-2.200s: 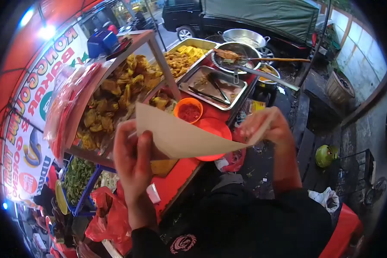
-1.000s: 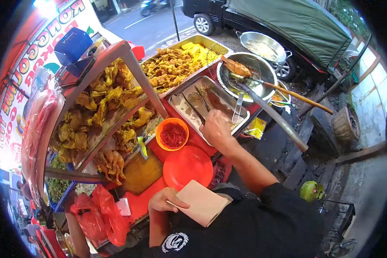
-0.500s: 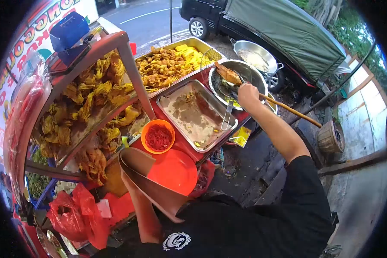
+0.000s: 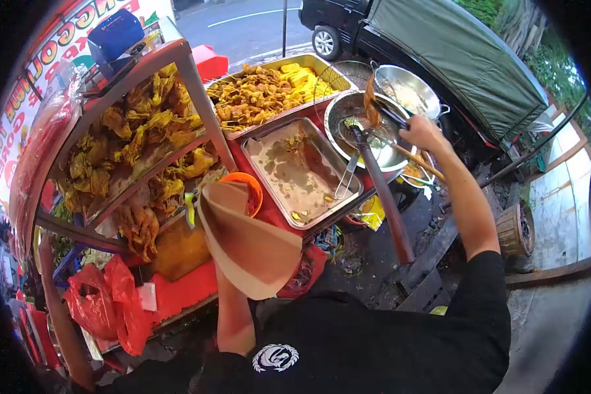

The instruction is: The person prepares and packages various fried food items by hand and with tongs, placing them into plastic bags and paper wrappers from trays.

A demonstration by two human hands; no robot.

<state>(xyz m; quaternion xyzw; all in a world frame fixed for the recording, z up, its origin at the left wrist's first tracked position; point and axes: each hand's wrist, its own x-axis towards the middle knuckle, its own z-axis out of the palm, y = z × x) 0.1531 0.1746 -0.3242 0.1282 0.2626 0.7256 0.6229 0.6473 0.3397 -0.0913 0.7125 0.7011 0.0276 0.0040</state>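
The browned, elongated piece of fried food [image 4: 372,105] hangs near upright over the round metal pan [image 4: 393,156], off the far right corner of the rectangular metal tray [image 4: 282,174]. The slim dark tongs [image 4: 394,117] seem to grip it, and the person's right hand [image 4: 425,133] is clamped round them. The food is probably light, greasy and brittle-crusted, best gripped at its thick middle.

The large brown paper sheet [image 4: 249,243] curves above the red table's [image 4: 184,292] near edge, partly covering the orange bowl [image 4: 257,194]. It looks light, bendy, easily creased, best pinched at an edge. It hides the left hand, whose grip cannot be told.
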